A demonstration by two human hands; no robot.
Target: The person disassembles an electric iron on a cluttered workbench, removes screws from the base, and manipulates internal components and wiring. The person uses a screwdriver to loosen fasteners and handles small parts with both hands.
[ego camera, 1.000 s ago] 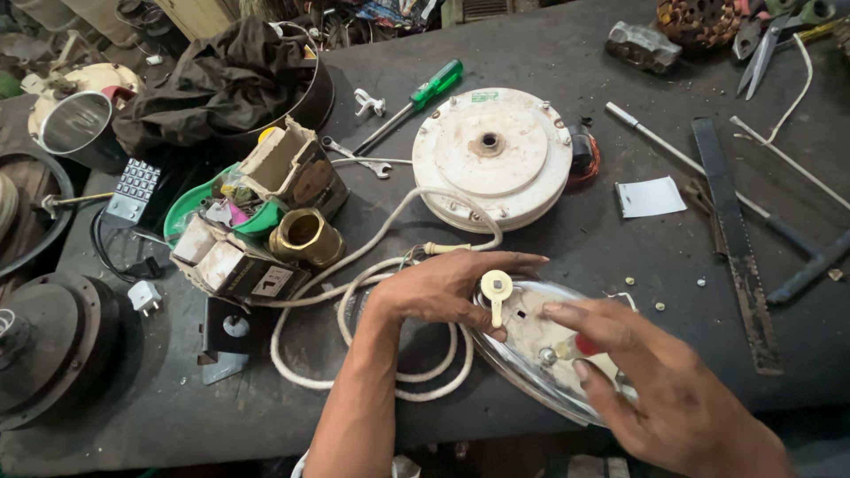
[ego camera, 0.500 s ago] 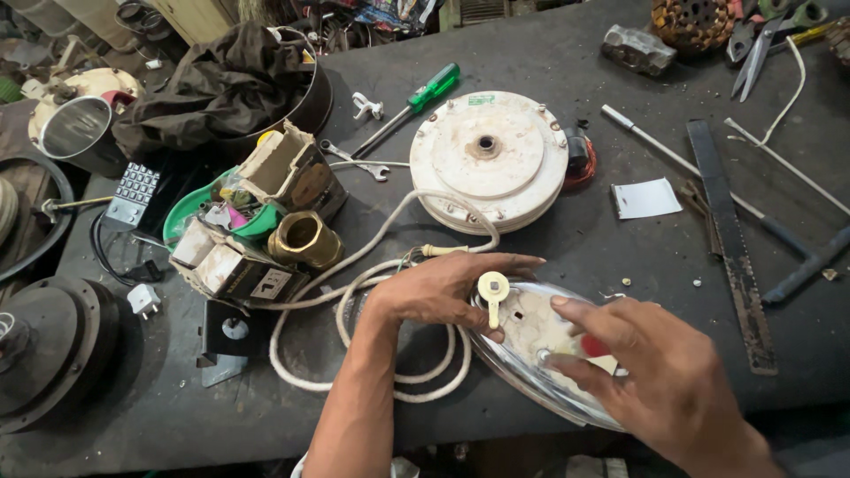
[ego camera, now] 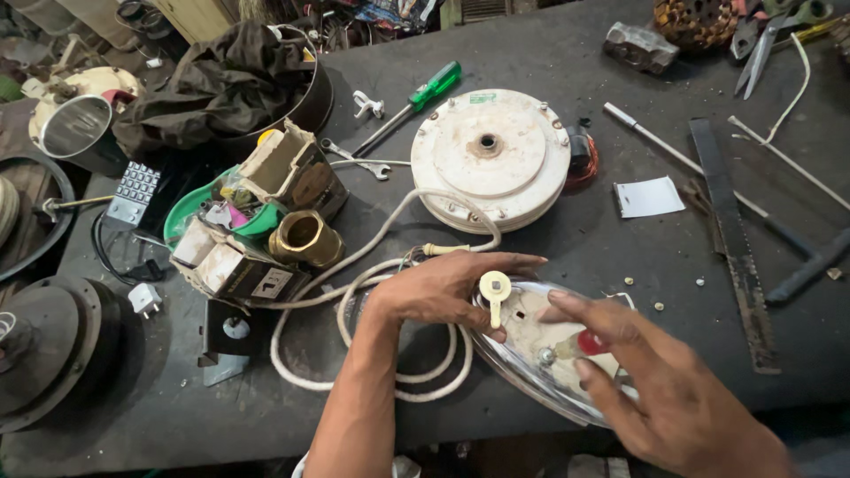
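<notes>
An opened clothes iron base (ego camera: 531,376), a shiny metal soleplate with a pale inner plate, lies at the table's near edge. A cream-yellow knob (ego camera: 494,288) stands up from it, and a small red part (ego camera: 591,343) sits on its right half. My left hand (ego camera: 447,288) rests on the base's left end, its fingers beside the knob. My right hand (ego camera: 660,394) hovers over the right half, fingertips spread above the red part. A white cord (ego camera: 372,350) coils on the table under my left forearm.
A round white motor housing (ego camera: 491,159) sits behind the iron. A green-handled screwdriver (ego camera: 416,102), a wrench, a brass fitting (ego camera: 304,237), small boxes and a green tray crowd the left. A hacksaw blade (ego camera: 733,243), rods and a paper slip lie on the right.
My right hand has shifted slightly left over the iron base, fingers spreading above the red part. My left hand stays by the knob.
</notes>
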